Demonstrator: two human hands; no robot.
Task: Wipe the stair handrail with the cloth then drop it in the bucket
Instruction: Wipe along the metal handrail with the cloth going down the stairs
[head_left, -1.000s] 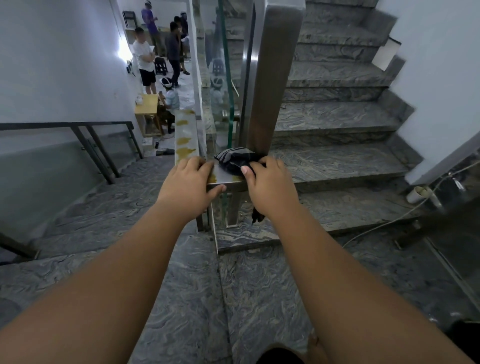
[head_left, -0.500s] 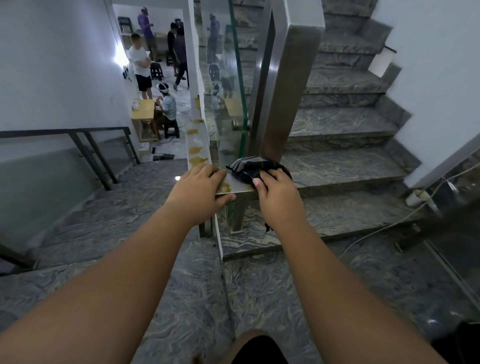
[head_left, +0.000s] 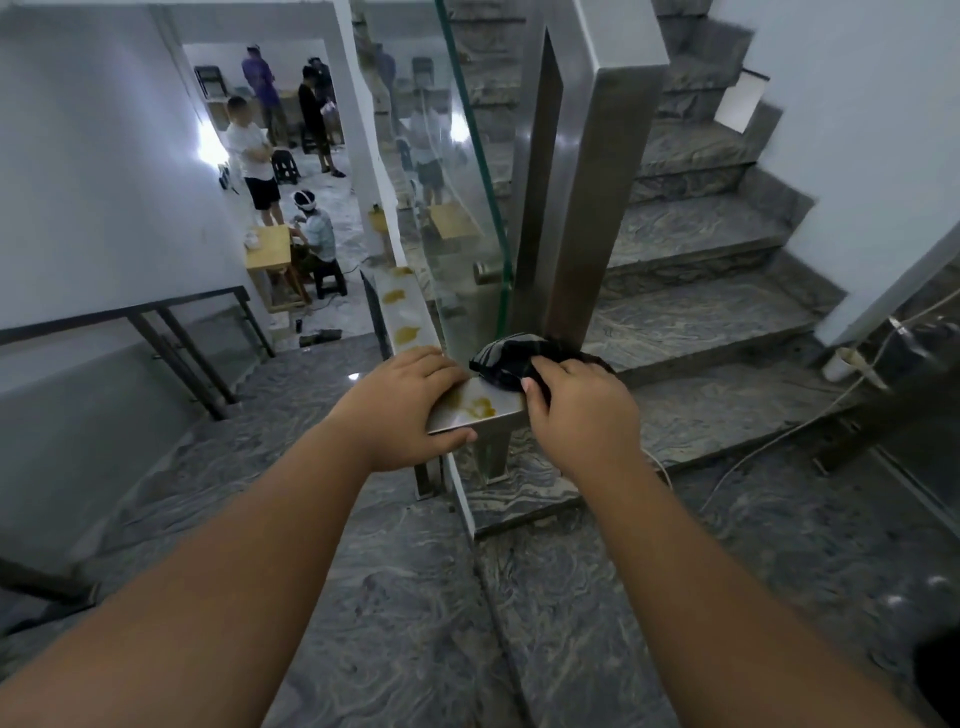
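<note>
A flat steel handrail (head_left: 405, 317) runs away from me down the stairs, with yellow-brown stains on its top; one stain lies between my hands. My left hand (head_left: 402, 402) grips the handrail's near end, thumb under its edge. My right hand (head_left: 579, 415) presses a dark striped cloth (head_left: 506, 358) onto the rail at the foot of the upright steel post (head_left: 576, 208). No bucket is in view.
A glass panel (head_left: 462, 218) stands beside the post. Marble steps rise at the right and descend at the left. A black wall railing (head_left: 171, 332) lines the lower flight. A white cable (head_left: 769, 447) crosses the landing. Several people stand and sit around a wooden table (head_left: 267, 254) below.
The view has shifted so the rail end sits lower in the frame. My right hand has drawn the cloth a little to the right, uncovering the stain between my hands.
</note>
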